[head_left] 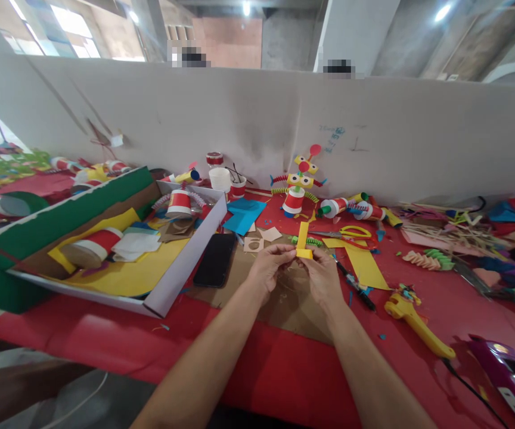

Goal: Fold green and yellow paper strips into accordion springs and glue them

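Between my two hands is a narrow yellow paper strip [302, 237], bent so one part stands up and the other lies across the front. My left hand [270, 265] pinches its left end with thumb and finger. At the right end, the fingers of my right hand [321, 271] are closed on the same strip. Both hands are just above a brown cardboard sheet [291, 310]. Behind the strip lies a green pleated paper piece [315, 242]. Close to my right hand are a black-handled craft knife [356, 285] and a larger yellow paper piece [367, 268].
Left stands a box [163, 289] with paper and cups, beside a black phone [214, 260]. A paper-cup figure [294, 201] stands at the back. Yellow-handled scissors [354, 231], a yellow glue gun [418, 326] and a purple power strip [508, 378] lie right.
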`<action>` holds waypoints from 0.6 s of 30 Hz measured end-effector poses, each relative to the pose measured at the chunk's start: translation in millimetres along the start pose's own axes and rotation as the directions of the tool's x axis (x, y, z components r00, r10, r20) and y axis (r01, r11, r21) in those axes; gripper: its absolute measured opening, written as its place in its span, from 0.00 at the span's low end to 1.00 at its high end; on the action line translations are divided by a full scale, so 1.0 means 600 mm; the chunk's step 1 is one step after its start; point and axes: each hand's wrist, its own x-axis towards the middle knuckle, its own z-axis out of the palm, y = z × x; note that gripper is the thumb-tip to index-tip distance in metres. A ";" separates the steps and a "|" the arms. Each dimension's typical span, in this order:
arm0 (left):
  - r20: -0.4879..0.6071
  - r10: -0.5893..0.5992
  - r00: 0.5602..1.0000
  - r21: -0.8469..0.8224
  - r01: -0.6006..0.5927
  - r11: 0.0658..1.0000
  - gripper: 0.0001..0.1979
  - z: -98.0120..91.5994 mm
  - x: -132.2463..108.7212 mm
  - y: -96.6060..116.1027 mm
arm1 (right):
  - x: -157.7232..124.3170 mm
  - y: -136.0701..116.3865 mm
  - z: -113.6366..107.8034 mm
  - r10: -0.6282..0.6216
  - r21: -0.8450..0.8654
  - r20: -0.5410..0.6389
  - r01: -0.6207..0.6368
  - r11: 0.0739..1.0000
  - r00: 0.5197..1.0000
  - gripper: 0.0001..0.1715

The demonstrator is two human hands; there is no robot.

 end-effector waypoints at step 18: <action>0.085 -0.013 0.996 0.017 0.012 1.000 0.11 -0.006 0.005 0.022 | 0.002 -0.011 -0.009 -0.228 -0.417 0.148 0.270 0.868 0.962 0.09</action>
